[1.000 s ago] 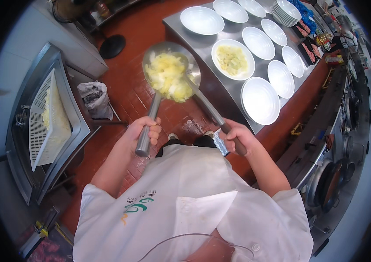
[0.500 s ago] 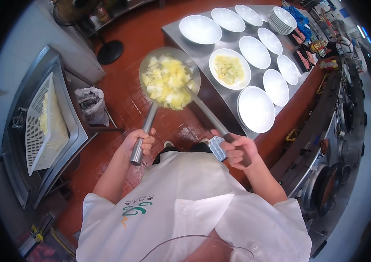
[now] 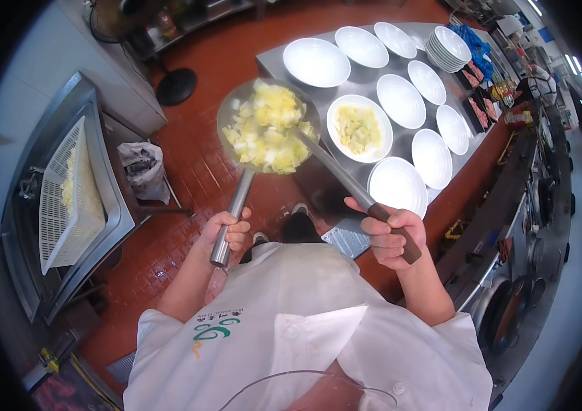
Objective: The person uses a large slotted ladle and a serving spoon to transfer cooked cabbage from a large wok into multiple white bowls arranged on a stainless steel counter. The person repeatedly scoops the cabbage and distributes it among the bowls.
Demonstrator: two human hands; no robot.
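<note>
My left hand [image 3: 228, 231] is closed round the steel tube handle of a wide, round wok [image 3: 236, 152]. Pale yellow and white chopped cabbage [image 3: 270, 120] is heaped in it, above the red floor. My right hand [image 3: 394, 236] grips the brown end of a long ladle [image 3: 339, 170]. The ladle's head lies hidden among the cabbage. Just right of the wok, a white dish [image 3: 330, 130] on the steel table holds a portion of similar cabbage.
More white dishes [image 3: 401, 101] stand in rows on the steel table [image 3: 270, 63], with a stack of plates [image 3: 447, 48] at its far end. On the left, a white perforated basket [image 3: 54, 229] tilts in a steel sink [image 3: 123, 222]. Pans [image 3: 510, 301] line the right side.
My right hand and the ladle's handle have shifted slightly right. The cabbage has been shifted about in the wok. One foot has stepped forward, and the table sits a little lower in view.
</note>
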